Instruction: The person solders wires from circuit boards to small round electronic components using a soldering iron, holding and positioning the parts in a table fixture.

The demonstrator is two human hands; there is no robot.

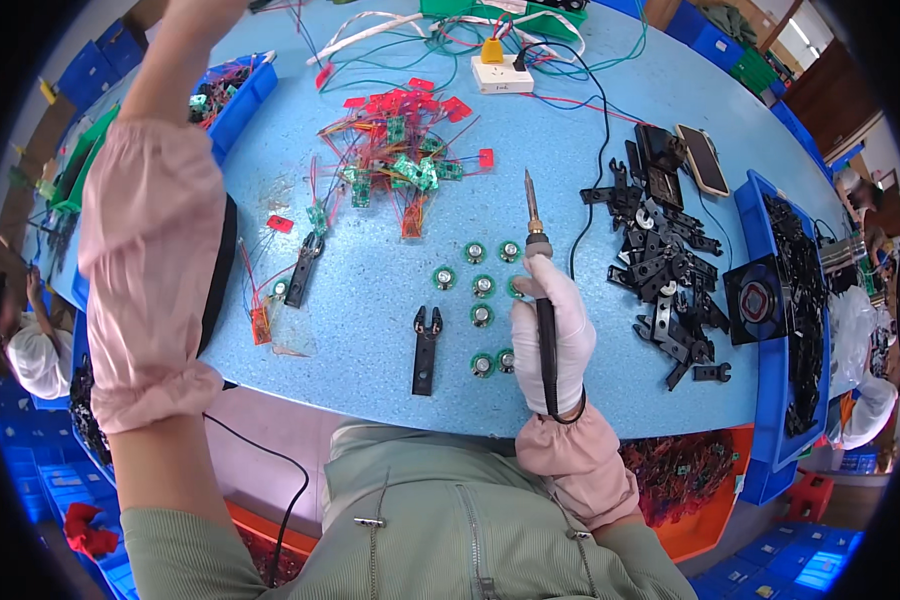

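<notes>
My right hand point(560, 335), in a white glove, is closed around a soldering iron point(547, 350) whose tip points away from me. Just left of it, several small round silver parts with green rims point(482, 287) stand on the blue table. A black plastic clip-ended piece point(425, 350) lies nearer the table's front edge. My left arm stretches far forward at the left; only the back part of my left hand point(202, 12) shows at the top rim, its fingers out of the picture. Another black clip-ended piece point(303, 270) lies right of that arm, beside wires and a small green board.
Red-tagged wires and green circuit boards point(395, 150) form a heap at the far middle. Black plastic parts point(665, 270) pile up on the right, near a phone point(702, 160) and a blue bin point(765, 420). A white power socket point(502, 76) sits at the back; a black cord crosses the table.
</notes>
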